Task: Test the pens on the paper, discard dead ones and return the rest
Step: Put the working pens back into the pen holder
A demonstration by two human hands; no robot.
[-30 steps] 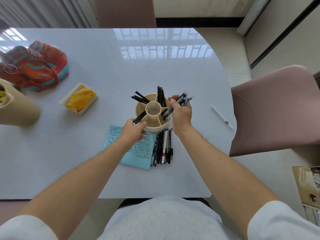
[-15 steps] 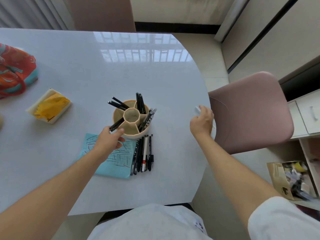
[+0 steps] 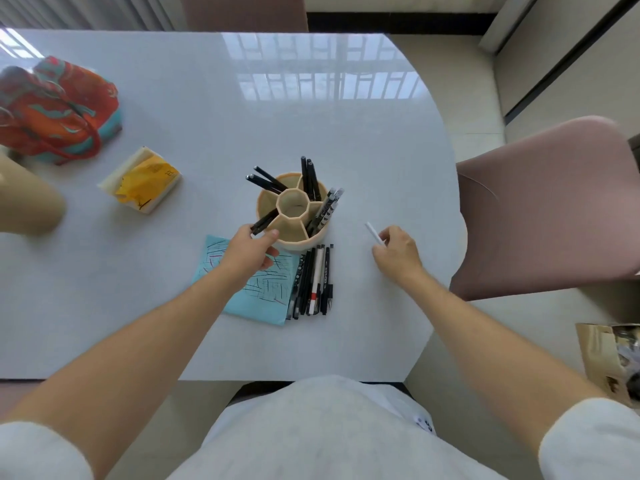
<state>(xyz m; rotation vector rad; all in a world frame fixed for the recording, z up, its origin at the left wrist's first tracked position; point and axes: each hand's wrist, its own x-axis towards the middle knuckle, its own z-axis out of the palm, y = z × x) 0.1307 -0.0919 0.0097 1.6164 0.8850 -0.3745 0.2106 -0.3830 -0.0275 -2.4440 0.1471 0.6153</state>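
— Since the blue paper [image 3: 249, 289] is already thick with scribbles, how far along am I?

— Well into it, by my reading. Take the pen holder [image 3: 294, 211] as your landmark and go left to right. On its left side, your left hand [image 3: 251, 249] curls round the near wall of the holder, thumb against the rim, with a black pen [image 3: 265, 221] leaning out of that compartment beside your fingertips. I cannot quite tell whether you are pinching that pen or only steadying the holder. The paper lies just in front of the holder, partly under that hand.

— And the rest?

— Directly in front of the holder, touching the paper's right edge, a row of pens [image 3: 313, 282] lies flat on the table [image 3: 346, 133]; whether those are tested I cannot say. Several pens already stand in the holder's compartments. To the holder's right, your right hand [image 3: 396, 252] pinches the near end of a white pen [image 3: 374, 233] with curled fingers, its far end pointing back toward the holder.

— So what's left?

— Judging from this, test the white one, sort the row, and bin any dead ones.
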